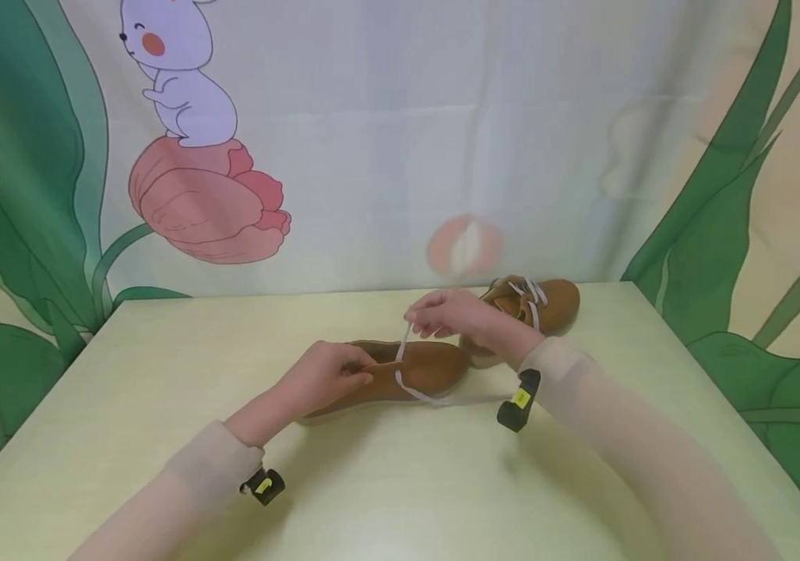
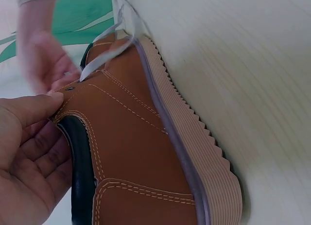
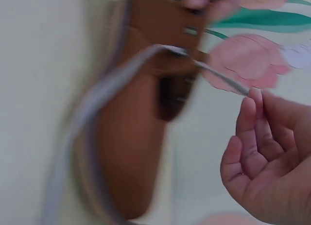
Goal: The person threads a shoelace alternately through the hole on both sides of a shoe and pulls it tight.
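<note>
A brown shoe lies on the pale table, toe to the right. My left hand grips its collar, thumb on the upper by an eyelet; the ridged sole shows in the left wrist view. My right hand pinches a white lace above the shoe and holds it taut. The lace runs down through an eyelet and loops loose on the table. The right wrist view is blurred but shows the lace ending at the fingertips. A second brown shoe with white laces sits behind my right hand.
A cloth backdrop with a rabbit, tulips and green leaves hangs right behind the table's far edge. Small black and yellow wrist cameras hang under both sleeves.
</note>
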Tool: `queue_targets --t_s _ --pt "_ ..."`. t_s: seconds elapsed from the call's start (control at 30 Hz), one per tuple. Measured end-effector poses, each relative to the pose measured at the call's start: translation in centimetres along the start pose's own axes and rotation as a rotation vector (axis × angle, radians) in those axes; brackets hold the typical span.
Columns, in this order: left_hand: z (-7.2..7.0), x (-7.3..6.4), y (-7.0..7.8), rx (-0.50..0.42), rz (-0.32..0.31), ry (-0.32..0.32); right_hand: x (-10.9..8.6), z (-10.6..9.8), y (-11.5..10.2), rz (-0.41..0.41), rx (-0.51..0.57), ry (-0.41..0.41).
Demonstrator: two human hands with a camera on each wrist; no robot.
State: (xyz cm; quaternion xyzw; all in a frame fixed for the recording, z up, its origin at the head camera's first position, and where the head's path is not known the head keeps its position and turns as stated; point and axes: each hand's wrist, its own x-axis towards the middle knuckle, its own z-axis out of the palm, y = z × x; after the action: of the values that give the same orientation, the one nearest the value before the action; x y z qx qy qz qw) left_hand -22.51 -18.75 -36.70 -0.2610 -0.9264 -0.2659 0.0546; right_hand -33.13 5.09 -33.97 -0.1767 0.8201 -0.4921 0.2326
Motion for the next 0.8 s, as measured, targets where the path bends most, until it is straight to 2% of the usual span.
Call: queue_targets --t_s 0.2,0.33,0.5,0.67,0.8 --pt "-0.3 0.1 0.0 0.002 -0.001 0.003 -1.0 -5.0 -4.0 -0.034 0.123 0.176" --pt "-0.3 0.1 0.0 0.008 -0.002 -0.009 -2.2 -7.7 -5.6 -0.055 0.204 0.314" --pt "-0.4 0.1 0.0 0.019 0.003 -0.03 -3.6 -10.2 -5.9 -0.074 0.269 0.456" --pt "-0.5 0.1 0.2 0.043 0.005 -0.047 -4.7 -11.8 -5.4 -0.1 0.326 0.573" --pt "-1.2 0.3 0.2 0.03 -0.007 -0.093 -5.2 -12.2 -5.0 -0.085 0.276 0.631"
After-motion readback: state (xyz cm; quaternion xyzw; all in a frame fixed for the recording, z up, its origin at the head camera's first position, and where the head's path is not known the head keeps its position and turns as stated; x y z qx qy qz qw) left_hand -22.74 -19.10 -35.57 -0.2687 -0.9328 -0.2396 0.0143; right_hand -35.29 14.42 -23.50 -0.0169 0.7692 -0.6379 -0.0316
